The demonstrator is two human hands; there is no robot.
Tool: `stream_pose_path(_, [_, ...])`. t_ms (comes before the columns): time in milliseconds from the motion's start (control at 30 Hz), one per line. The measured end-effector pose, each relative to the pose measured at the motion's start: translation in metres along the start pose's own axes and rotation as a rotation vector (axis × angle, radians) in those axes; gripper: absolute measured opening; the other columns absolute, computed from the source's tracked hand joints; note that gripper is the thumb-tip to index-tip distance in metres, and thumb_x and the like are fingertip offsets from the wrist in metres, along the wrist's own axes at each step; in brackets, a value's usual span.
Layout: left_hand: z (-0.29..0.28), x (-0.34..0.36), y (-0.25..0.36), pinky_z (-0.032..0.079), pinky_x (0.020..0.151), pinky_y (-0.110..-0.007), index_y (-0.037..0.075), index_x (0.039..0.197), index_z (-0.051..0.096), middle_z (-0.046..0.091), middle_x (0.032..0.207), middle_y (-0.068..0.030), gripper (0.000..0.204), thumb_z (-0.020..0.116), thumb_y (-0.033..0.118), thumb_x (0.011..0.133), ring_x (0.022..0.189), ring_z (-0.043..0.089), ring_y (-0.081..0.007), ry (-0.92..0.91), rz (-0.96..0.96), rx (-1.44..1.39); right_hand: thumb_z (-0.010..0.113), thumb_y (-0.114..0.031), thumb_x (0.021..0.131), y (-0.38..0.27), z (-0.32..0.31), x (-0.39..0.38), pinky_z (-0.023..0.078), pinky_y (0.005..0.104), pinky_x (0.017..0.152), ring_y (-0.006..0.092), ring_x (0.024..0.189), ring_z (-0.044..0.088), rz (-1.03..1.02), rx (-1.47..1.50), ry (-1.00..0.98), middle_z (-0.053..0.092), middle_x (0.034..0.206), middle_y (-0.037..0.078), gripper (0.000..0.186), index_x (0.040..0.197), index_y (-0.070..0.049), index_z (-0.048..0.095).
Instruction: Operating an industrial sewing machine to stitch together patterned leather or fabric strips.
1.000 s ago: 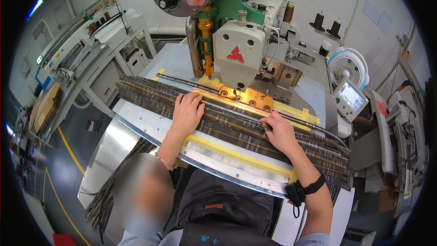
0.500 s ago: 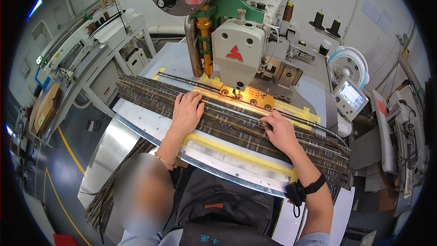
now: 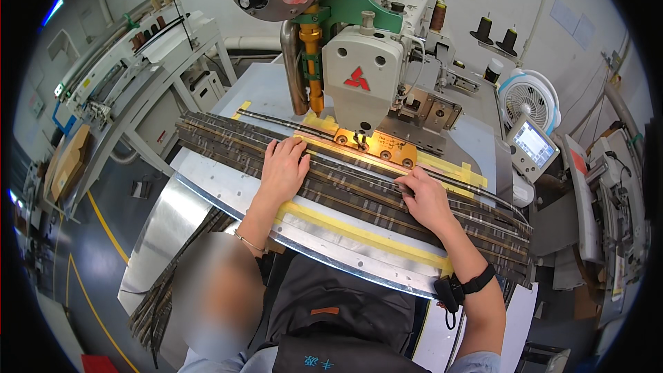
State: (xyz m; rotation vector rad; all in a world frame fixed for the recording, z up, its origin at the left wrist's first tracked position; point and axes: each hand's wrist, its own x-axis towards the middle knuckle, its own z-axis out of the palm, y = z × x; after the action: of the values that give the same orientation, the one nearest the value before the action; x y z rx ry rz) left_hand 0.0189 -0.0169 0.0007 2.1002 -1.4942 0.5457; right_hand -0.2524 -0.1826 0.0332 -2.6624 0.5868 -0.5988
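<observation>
Dark striped strips (image 3: 359, 197) lie across counter (image 3: 221, 179), just beside gold plate (image 3: 396, 152) under sewing machine (image 3: 366, 62). L hand (image 3: 284, 171) & R hand (image 3: 424, 197) apart, fingers on strips, prob. steadying 'em; can't tell if either grips.

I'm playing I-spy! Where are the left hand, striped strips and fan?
Left hand (image 3: 284, 170), head view: back of the hand.
Striped strips (image 3: 359, 192), head view: middle stretch, between both hands.
Fan (image 3: 527, 105), head view: front grille, middle.
</observation>
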Motion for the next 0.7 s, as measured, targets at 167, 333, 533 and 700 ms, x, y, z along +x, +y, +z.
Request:
stream_pose_path(167, [0.0,-0.001,-0.001,0.031,0.106,-0.048,0.004,0.115,0.058,0.056,0.121,-0.0102,0.028,0.052,0.02,0.092,0.115,0.05,-0.0273,0.006,0.0,-0.005,0.066,0.0,0.072,-0.002,-0.001,0.001,0.049,0.0374,0.072,0.0291,0.085,0.061,-0.009,-0.011,0.003,0.058,0.09,0.008,0.029,0.099,-0.009,0.065])
stream_pose_path(333, [0.001,0.0,0.0,0.03,0.107,-0.048,0.004,0.116,0.057,0.055,0.122,-0.0103,0.029,0.052,0.021,0.093,0.117,0.049,-0.0271,-0.02,-0.014,0.017,0.065,-0.001,0.073,0.0,0.0,0.002,0.049,0.0375,0.072,0.0292,0.085,0.061,-0.007,-0.007,-0.009,0.058,0.09,0.008,0.028,0.1,-0.009,0.066])
stream_pose_path(533, [0.005,0.0,-0.002,0.03,0.106,-0.049,0.003,0.113,0.058,0.056,0.116,-0.0102,0.03,0.053,0.024,0.092,0.117,0.049,-0.0255,0.03,0.042,0.052,0.065,-0.005,0.079,-0.006,-0.004,0.007,0.049,0.0367,0.072,0.0303,0.085,0.061,0.022,-0.041,0.016,0.059,0.091,0.011,0.021,0.1,-0.008,0.066])
stream_pose_path(700, [0.005,-0.002,-0.007,0.031,0.106,-0.048,0.004,0.114,0.057,0.056,0.12,-0.0103,0.029,0.052,0.022,0.093,0.117,0.049,-0.0272,0.001,-0.022,0.053,0.066,-0.01,0.08,-0.045,-0.019,0.012,0.05,0.0379,0.08,0.0284,0.093,0.063,0.158,0.113,-0.141,0.063,0.103,0.014,0.034,0.113,-0.005,0.059])
